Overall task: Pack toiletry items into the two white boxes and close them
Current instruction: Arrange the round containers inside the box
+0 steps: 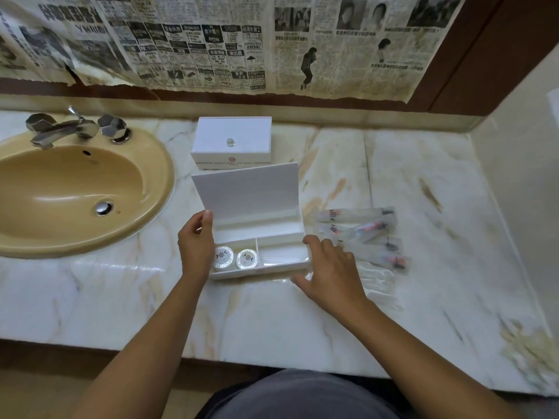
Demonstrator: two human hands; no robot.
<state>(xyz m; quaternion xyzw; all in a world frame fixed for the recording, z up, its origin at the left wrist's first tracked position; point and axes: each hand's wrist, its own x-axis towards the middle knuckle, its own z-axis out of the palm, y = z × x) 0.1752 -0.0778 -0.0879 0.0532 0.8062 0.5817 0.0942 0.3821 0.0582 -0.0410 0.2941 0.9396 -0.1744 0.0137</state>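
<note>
Marble bench (423,182) is seen spanning the frame, glossy, cream with tan veining. Yellowed newspaper sheets (211,43) are pasted on the wall behind it. An oval tan sink (69,189) is set in at left, with a chrome faucet (60,130) and faceted knobs at its rear.

Open white box (260,237) is placed at bench centre, long axis left-right, its hinged lid (246,192) raised at the back and leaning slightly away. The body is rigid, matte and rectangular, split by dividers into compartments. Two round soaps (236,257), in crinkled clear wrap with a printed emblem, are seated side by side in the front-left compartment; the front-right one shows only a glossy bottom.

Closed white box (231,143) is set directly behind it, same orientation, with a small clear knob on the lid and a printed logo on the front face.

Wrapped packets (366,234) lie just right of the open box: long, thin, translucent, long axes roughly left-right, slightly fanned, motion-blurred.

Left hand (195,246) is wrapped round the open box's left end, thumb up at the lid edge. Right hand (329,270) is spread, fingers relaxed, over the box's front-right corner and the packets' near ends; nothing is gripped. Contact cannot be told.
</note>
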